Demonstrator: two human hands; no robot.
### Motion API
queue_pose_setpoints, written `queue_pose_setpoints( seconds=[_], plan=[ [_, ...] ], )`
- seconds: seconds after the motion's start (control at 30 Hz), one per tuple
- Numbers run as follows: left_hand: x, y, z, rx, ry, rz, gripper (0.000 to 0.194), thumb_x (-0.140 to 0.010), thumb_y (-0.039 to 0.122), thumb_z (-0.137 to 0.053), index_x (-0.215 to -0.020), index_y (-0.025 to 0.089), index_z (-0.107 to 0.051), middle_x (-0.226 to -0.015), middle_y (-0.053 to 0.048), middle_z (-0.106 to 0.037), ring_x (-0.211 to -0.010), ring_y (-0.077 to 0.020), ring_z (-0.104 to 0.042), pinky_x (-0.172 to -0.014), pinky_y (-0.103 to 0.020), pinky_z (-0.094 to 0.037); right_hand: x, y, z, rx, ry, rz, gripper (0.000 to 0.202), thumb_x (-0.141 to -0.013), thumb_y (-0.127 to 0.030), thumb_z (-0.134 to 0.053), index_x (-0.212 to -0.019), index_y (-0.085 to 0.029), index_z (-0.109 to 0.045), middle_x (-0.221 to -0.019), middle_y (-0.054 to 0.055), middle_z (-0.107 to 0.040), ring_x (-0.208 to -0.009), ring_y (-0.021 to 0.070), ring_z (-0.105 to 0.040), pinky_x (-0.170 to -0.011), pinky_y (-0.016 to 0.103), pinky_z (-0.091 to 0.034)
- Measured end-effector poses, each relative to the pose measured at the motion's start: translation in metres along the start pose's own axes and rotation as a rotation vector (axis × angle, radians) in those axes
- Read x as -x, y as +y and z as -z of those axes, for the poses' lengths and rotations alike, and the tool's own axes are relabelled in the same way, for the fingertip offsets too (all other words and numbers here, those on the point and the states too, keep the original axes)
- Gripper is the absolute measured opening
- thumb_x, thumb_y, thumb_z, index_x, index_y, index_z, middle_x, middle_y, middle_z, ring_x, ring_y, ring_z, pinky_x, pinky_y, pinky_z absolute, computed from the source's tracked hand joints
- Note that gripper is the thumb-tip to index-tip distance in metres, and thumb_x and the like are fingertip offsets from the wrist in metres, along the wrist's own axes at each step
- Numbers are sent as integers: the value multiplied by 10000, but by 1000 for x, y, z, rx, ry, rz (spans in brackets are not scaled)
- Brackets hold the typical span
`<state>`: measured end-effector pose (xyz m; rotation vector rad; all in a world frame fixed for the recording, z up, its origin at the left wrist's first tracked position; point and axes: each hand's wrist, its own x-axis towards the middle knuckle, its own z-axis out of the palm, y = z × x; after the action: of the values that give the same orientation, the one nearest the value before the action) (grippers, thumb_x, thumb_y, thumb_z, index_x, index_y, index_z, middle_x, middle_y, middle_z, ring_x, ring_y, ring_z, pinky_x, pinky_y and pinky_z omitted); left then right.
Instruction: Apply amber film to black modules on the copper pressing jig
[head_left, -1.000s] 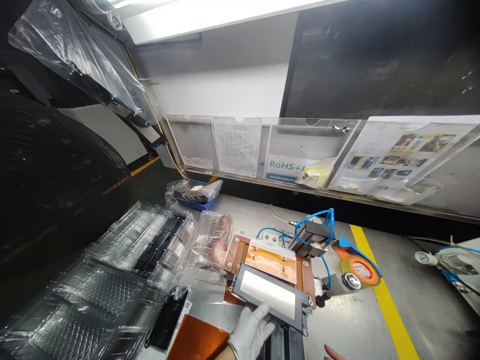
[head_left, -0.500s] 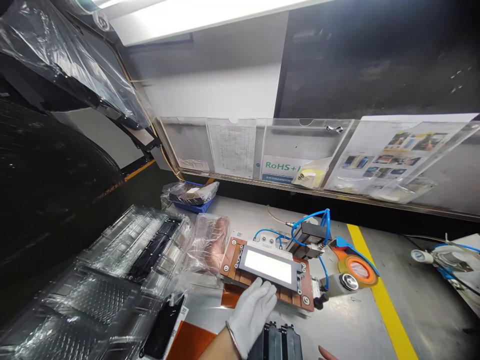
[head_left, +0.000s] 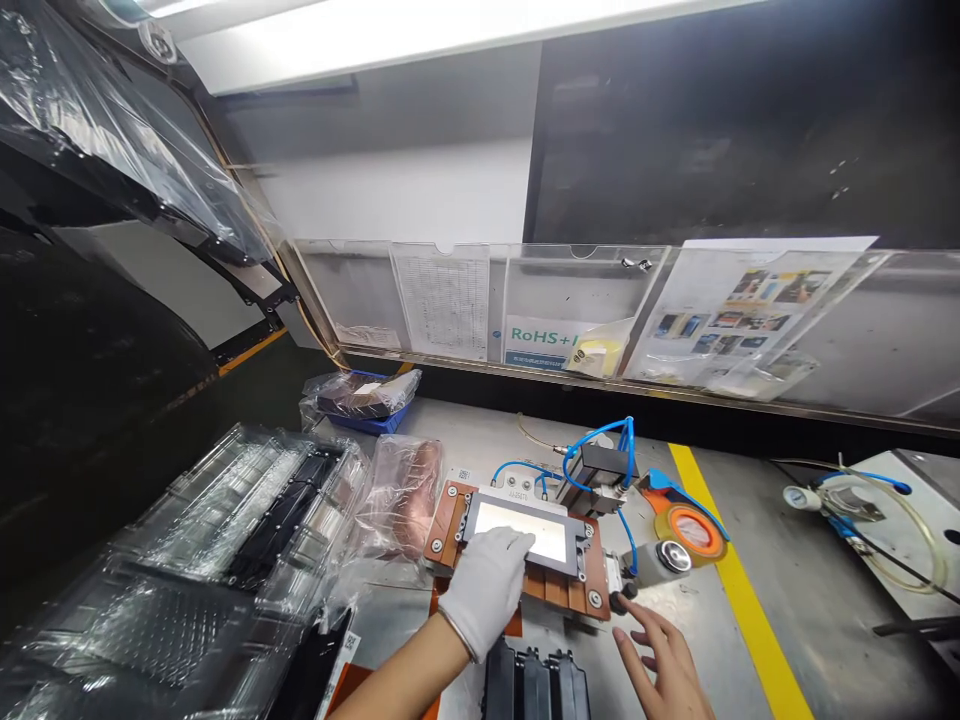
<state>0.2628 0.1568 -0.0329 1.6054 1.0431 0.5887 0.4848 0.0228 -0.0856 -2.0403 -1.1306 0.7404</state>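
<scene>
My left hand, in a white glove, lies with its fingers stretched out over the lower left part of a dark rectangular frame with a bright white panel. That frame sits on a brown fixture with screws at its corners. My right hand is bare, its fingers apart. Its index fingertip is at the black knob on the fixture's right side; I cannot tell whether it presses it. Several black plastic parts stand side by side in front of the fixture.
Clear plastic trays with black parts lie at the left. Behind them are a bagged copper-coloured item and a blue bin. Blue air hoses, a tape roll and a grey cylinder stand right of the fixture.
My left hand has moved up from the fixture's front edge onto the framed panel. My right hand has come further into view and reached the black knob. The camera view has shifted slightly right.
</scene>
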Motion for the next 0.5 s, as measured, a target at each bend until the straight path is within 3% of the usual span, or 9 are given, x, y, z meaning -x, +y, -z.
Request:
queue_pose_setpoints(
  seconds=[0.13, 0.27, 0.37, 0.5],
  plan=[
    [-12, -13, -12, -243, -19, -133, 581, -797, 215, -563, -1370, 223, -466, -1519, -68, -355, -1455, -287, -158, -1198, -450, 43, -26, -3, 1, 259, 10, 183, 527, -906, -533, -309, -1292, -210, -462, -1357, 146, -441, -1257, 319, -480, -992, 495, -469],
    [-16, -26, -16, -417, -44, -162, 643, -803, 259, -548, -1421, 212, -378, -1545, -75, -292, -1457, -294, -140, -1197, -508, -8, -39, 2, 7, 300, -57, 196, 521, -862, -521, -357, -1206, -171, -533, -1263, 143, -570, -1180, 346, -534, -992, 558, -439],
    [-14, -25, -6, -527, -41, -142, 706, -775, 285, -581, -1437, 206, -349, -1555, -76, -273, -1458, -299, -130, -1197, -517, -26, -37, 4, 13, 299, -78, 166, 524, -858, -524, -331, -1220, -199, -527, -1277, 125, -575, -1130, 353, -568, -925, 574, -462],
    [-5, -21, 25, -623, 136, 11, 656, -856, 304, -463, -1454, 90, -294, -1570, -164, -218, -1457, -335, -101, -1182, -541, -32, -28, 1, 18, 252, -96, 107, 489, -833, -572, -373, -1135, -261, -599, -1269, 107, -565, -1102, 338, -583, -887, 542, -480]
  ],
)
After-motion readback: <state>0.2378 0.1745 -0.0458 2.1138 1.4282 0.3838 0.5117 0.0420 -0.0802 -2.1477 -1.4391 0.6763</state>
